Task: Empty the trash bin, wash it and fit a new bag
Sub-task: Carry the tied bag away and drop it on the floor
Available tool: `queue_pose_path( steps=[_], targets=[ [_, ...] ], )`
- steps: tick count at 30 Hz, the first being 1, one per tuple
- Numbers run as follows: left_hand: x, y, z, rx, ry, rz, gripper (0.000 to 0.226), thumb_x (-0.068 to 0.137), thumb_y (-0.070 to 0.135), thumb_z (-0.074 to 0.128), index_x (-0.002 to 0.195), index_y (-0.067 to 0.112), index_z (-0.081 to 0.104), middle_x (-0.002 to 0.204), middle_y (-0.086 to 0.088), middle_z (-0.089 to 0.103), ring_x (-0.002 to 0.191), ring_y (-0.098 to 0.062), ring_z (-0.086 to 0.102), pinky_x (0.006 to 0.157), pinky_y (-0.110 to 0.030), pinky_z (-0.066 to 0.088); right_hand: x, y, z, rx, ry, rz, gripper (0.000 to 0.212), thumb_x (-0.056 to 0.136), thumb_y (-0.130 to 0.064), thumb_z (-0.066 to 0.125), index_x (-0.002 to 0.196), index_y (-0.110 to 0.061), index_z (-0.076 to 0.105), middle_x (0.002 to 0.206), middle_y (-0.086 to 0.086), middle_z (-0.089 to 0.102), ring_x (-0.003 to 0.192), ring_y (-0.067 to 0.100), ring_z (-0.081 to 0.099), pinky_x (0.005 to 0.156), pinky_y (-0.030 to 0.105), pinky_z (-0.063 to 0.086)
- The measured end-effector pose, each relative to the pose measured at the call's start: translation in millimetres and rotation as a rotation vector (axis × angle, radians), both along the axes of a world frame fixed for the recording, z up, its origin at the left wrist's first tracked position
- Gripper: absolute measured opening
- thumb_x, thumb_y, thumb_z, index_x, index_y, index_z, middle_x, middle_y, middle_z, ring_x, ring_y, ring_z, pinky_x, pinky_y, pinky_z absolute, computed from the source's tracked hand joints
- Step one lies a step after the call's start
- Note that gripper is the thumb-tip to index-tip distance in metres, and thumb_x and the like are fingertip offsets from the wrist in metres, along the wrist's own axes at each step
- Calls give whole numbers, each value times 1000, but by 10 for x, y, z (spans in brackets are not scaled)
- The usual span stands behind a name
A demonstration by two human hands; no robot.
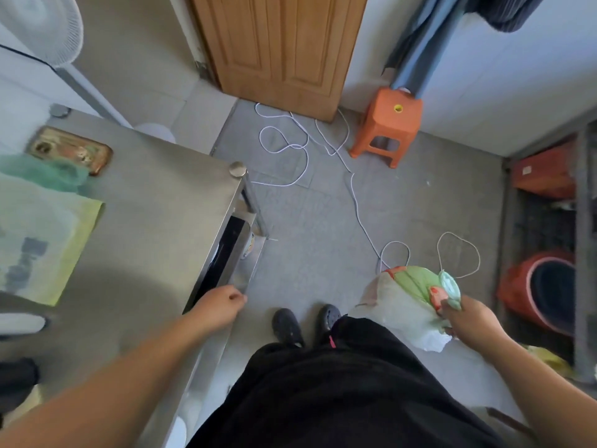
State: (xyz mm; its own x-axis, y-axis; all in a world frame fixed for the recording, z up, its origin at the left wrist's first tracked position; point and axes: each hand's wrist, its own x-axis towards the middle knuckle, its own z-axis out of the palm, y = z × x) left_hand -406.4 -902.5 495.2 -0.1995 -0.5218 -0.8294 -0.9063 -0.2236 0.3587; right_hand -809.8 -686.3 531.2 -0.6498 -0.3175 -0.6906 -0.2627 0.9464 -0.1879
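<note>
My right hand point(468, 321) grips the gathered top of a full, pale translucent trash bag point(403, 302) that hangs low at my right side, just above the grey floor. Green and orange wrappers show through the bag. My left hand point(221, 305) hangs beside the edge of a steel table point(155, 202), its fingers loosely curled and holding nothing. An orange-red bin with a dark inside point(542, 292) lies tilted under a rack at the far right.
A white cable point(323, 150) loops across the floor ahead. An orange plastic stool point(387, 124) stands by a wooden door point(277, 50). A metal rack point(581, 221) lines the right side. A fan point(42, 24) stands at the back left. My feet in dark clogs point(303, 324) are below.
</note>
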Motion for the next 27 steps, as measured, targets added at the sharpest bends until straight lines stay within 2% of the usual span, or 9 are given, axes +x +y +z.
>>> queue_pose_path(
  steps=[4,6,8,11,15,18,21,24,27],
  targets=[
    [-429,-373,14,24,66,145,28,98,30,51,99,7,67,98,-12,72,85,-25,68,85,-41,56,-272,-242,-101,33,8,2,34,92,-34,54,78,-6,66,66,12,70,64,32,68,68,40,55],
    [-593,-487,-28,70,63,198,24,100,31,51,100,12,65,100,-7,70,89,-23,69,77,-37,56,-475,-409,-169,64,8,14,35,92,-32,52,70,-8,66,53,7,68,59,30,67,65,38,54],
    [-777,-590,-102,149,89,405,24,100,32,52,102,11,65,101,-7,69,83,-21,67,67,-30,54,-722,-649,-242,84,0,36,29,87,-24,53,67,-8,66,50,6,67,58,31,67,63,36,53],
    [-1126,-764,-151,261,166,740,25,98,28,55,102,6,65,96,-10,68,82,-23,65,68,-32,53,-1106,-1124,-305,106,-15,150,29,87,-21,52,65,-7,65,52,7,67,59,28,67,58,33,51],
    [-1685,-1023,-78,203,76,597,20,96,23,55,103,8,65,95,-11,67,74,-20,61,67,-31,50,-1626,-1848,-302,155,-55,348,24,91,-24,46,81,-9,63,76,9,70,75,28,68,76,36,55],
    [-2074,-1276,-14,150,38,472,20,97,23,52,99,7,64,94,-8,66,76,-19,59,68,-30,48,-2023,-2456,-266,170,-49,497,26,97,-27,44,87,-7,58,86,9,70,80,26,67,74,32,52],
    [-2335,-1516,20,90,72,625,16,97,16,51,92,7,63,86,-9,62,73,-20,56,62,-29,45,-2400,-3127,-200,205,-13,626,27,102,-30,39,101,-11,57,109,16,66,98,32,65,84,34,52],
    [-2395,-1583,54,129,53,749,21,97,20,53,100,2,63,95,-15,65,78,-22,59,67,-31,48,-2546,-3777,-105,132,23,636,37,98,-45,44,87,-13,59,97,18,71,87,34,67,74,35,51],
    [-2339,-1572,-37,147,19,772,27,97,23,53,97,-2,61,98,-17,66,78,-24,59,67,-31,49,-2444,-4483,-96,40,17,741,28,97,-40,49,89,-15,59,94,14,72,87,34,67,74,35,49]
  ],
)
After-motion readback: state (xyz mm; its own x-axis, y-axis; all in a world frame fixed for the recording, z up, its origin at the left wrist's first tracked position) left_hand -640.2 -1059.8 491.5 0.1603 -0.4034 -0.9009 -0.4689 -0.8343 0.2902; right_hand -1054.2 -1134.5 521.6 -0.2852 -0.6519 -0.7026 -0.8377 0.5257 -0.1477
